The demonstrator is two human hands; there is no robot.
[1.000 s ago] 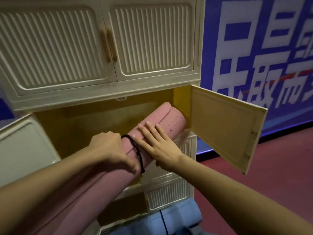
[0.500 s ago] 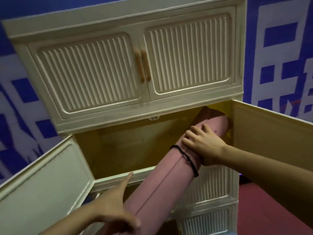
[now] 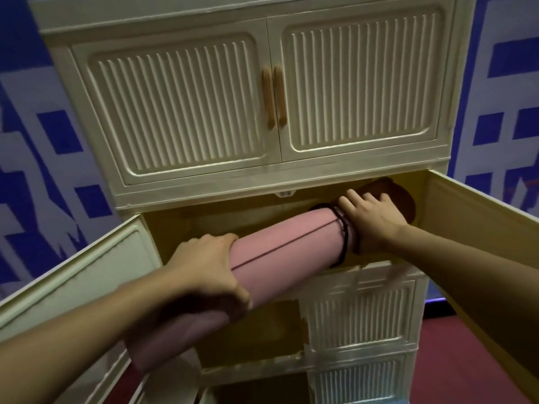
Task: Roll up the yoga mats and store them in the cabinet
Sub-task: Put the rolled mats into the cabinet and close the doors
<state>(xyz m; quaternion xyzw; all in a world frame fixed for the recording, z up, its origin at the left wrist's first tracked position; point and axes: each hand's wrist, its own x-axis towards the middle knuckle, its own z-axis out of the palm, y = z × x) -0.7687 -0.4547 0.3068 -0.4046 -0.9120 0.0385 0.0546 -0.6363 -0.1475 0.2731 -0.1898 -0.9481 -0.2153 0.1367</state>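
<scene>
Foam, by the look of it: the rolled pink yoga mat (image 3: 280, 246) seems light, squashy and grippy, lying slantwise half inside the open cabinet compartment (image 3: 175, 225). Left hand (image 3: 210, 272) clasps its near end, right hand (image 3: 373, 220) curls over it beyond the black strap (image 3: 341, 228); hold both ends.

Blue-and-white banner (image 3: 35, 135) behind, perhaps maroon floor (image 3: 455, 360)

The mat (image 3: 280, 252) I hold is plain pink, with a black band (image 3: 342, 228) round its far end. The cabinet (image 3: 204, 182) is cream, its upper doors ribbed in vertical stripes, with tan handles (image 3: 274, 97). Behind it, the wall (image 3: 32, 135) is blue with white shapes.
</scene>
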